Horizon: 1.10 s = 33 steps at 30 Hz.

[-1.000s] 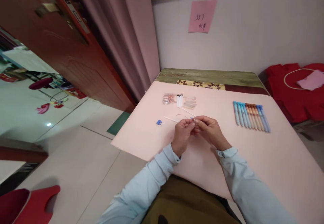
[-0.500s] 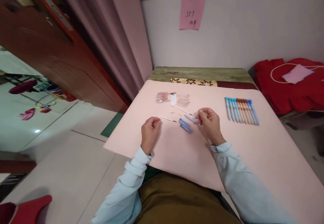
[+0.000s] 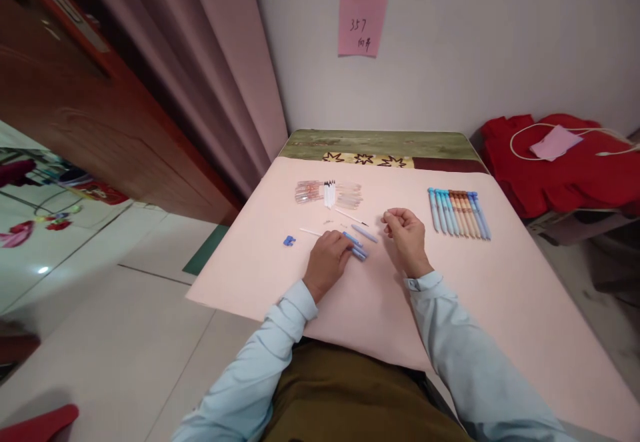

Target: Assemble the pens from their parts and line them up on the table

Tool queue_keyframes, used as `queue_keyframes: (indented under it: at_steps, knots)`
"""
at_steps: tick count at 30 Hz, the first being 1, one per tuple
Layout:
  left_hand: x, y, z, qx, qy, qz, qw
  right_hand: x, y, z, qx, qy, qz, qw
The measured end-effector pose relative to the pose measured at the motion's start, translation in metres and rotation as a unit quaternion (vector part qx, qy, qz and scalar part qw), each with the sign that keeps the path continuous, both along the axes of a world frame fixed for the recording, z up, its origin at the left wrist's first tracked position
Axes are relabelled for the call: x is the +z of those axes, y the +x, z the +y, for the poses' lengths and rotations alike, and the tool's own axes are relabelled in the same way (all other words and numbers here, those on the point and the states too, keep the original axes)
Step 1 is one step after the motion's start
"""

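Observation:
My left hand [image 3: 327, 260] rests on the pink sheet [image 3: 450, 282] with curled fingers touching the loose blue pen barrels [image 3: 356, 247]; whether it grips one I cannot make out. My right hand [image 3: 404, 230] hovers just right of them, fingers pinched together at the tips on something too small to name. A third blue pen part [image 3: 365, 233] lies between the hands. Thin white refills [image 3: 351, 217] lie just beyond, and a small blue cap [image 3: 289, 241] sits to the left.
A cluster of clear pen parts and white refills [image 3: 327, 193] lies farther back. A row of finished blue and orange pens [image 3: 457, 212] sits to the right. Red cloth [image 3: 560, 162] lies beside the table; a pink note [image 3: 363, 23] hangs on the wall.
The hands were together a second ago, then parted. My left hand went out to the left by the cap and has now come back onto the blue barrels. The camera view has shifted too.

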<state>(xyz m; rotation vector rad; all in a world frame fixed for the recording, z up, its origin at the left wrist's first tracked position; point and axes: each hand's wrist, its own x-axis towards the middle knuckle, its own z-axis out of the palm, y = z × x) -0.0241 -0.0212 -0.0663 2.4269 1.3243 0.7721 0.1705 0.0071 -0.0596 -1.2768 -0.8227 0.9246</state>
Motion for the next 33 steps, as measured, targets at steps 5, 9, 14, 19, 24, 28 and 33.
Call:
queue_keyframes:
  at_steps: [5, 9, 14, 19, 24, 28, 33]
  knots:
    - [0.009, 0.002, -0.002, -0.014, -0.014, 0.070, 0.997, 0.001, -0.001, -0.001, 0.009, -0.002, -0.004, 1.000]
    - [0.016, 0.000, -0.007, -0.048, -0.026, 0.099, 0.994, 0.001, 0.000, -0.002, 0.015, -0.003, -0.009, 1.000]
    - [0.012, -0.008, -0.015, -0.068, -0.033, 0.087, 0.993, 0.001, -0.001, -0.003, 0.027, 0.004, -0.008, 1.000]
    - [0.005, -0.018, -0.018, -0.034, -0.048, -0.049, 0.997, 0.004, -0.003, -0.006, 0.038, 0.015, -0.005, 0.999]
    - [0.011, -0.016, -0.006, 0.094, -0.208, -0.444, 0.866, 0.006, -0.008, -0.010, 0.070, 0.020, -0.015, 0.997]
    - [0.011, -0.009, 0.002, 0.073, -0.334, -0.631, 0.697, 0.009, -0.012, -0.014, 0.110, 0.020, -0.019, 0.994]
    - [0.004, -0.003, -0.002, 0.042, -0.381, -0.663, 0.643, 0.010, -0.015, -0.017, 0.146, 0.050, -0.044, 0.987]
